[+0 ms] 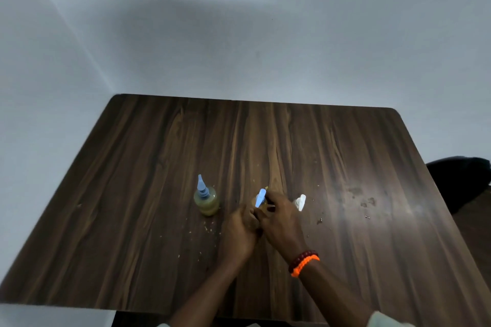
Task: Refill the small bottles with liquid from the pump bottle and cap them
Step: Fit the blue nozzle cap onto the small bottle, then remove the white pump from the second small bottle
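**While both hands work the middle bottle**

With its blue pump top (260, 198) up, middle bottle (256, 204) sits mid-table (345, 154), mostly hidden. Left hand (239, 231) wraps its body; right hand (279, 218) pinches the top. Blue-capped bottle (206, 200) stands left, white-capped bottle (300, 202) right, both untouched.

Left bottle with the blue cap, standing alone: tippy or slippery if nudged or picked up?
The left bottle looks squat and wide, with yellowish liquid filling most of it, so it probably has some heft and resists tipping. Its tall blue cap raises the top, so a push there may rock it. Spots on the table hint at spills; its surface may be slick.
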Action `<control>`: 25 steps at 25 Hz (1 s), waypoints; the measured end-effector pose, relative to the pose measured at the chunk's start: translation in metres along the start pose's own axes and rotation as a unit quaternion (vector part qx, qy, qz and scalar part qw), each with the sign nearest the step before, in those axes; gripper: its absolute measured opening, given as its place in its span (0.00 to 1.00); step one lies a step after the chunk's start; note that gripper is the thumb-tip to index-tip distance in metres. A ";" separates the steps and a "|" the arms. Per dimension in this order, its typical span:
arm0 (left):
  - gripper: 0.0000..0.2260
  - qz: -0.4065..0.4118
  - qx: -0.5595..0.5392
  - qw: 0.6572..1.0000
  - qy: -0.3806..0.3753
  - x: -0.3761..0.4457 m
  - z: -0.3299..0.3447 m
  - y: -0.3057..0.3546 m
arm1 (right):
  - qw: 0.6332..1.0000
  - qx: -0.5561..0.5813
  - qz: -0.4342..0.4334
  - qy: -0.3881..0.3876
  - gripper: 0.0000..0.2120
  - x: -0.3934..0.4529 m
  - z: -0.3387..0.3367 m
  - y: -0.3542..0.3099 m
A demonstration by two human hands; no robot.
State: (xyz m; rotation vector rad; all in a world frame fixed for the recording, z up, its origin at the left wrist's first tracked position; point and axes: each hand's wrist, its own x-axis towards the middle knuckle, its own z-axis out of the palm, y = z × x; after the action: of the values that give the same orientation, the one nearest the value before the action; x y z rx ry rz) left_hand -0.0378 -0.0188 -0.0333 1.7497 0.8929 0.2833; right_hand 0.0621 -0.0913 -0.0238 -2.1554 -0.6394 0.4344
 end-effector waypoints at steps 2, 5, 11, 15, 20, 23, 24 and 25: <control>0.11 -0.046 0.009 0.999 0.003 -0.001 -0.002 -0.010 | 1.000 -0.012 -0.005 0.005 0.09 0.021 0.013 0.015; 0.21 -0.108 -0.022 0.994 -0.016 -0.008 -0.006 -0.025 | 1.000 -0.025 0.002 0.010 0.10 0.042 0.033 0.036; 0.28 -0.160 -0.026 0.987 -0.008 -0.012 -0.007 -0.037 | 0.999 -0.031 -0.005 -0.005 0.13 0.058 0.055 0.066; 0.27 -0.155 -0.015 0.988 -0.018 -0.005 -0.007 -0.037 | 0.999 -0.024 -0.021 -0.012 0.22 0.060 0.054 0.065; 0.19 -0.149 0.011 0.989 -0.020 -0.003 -0.003 -0.033 | 0.995 -0.020 -0.046 -0.089 0.25 0.005 0.032 0.079; 0.14 -0.109 0.026 0.993 -0.040 0.006 0.020 -0.021 | 0.988 -0.017 0.126 -0.087 0.15 -0.041 -0.003 0.119; 0.15 -0.091 0.025 0.995 -0.045 0.012 0.033 -0.014 | 0.982 -0.003 0.176 -0.068 0.15 -0.041 -0.018 0.132; 0.17 -0.073 0.026 0.996 -0.047 0.017 0.045 -0.006 | 0.980 0.017 0.192 -0.042 0.17 -0.034 -0.031 0.140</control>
State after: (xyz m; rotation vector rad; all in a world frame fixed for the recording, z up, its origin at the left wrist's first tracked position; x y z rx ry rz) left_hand -0.0021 -0.0387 -0.0591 1.7212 0.9621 0.0824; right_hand 0.0911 -0.2043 -0.1139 -2.2388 -0.2534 0.7397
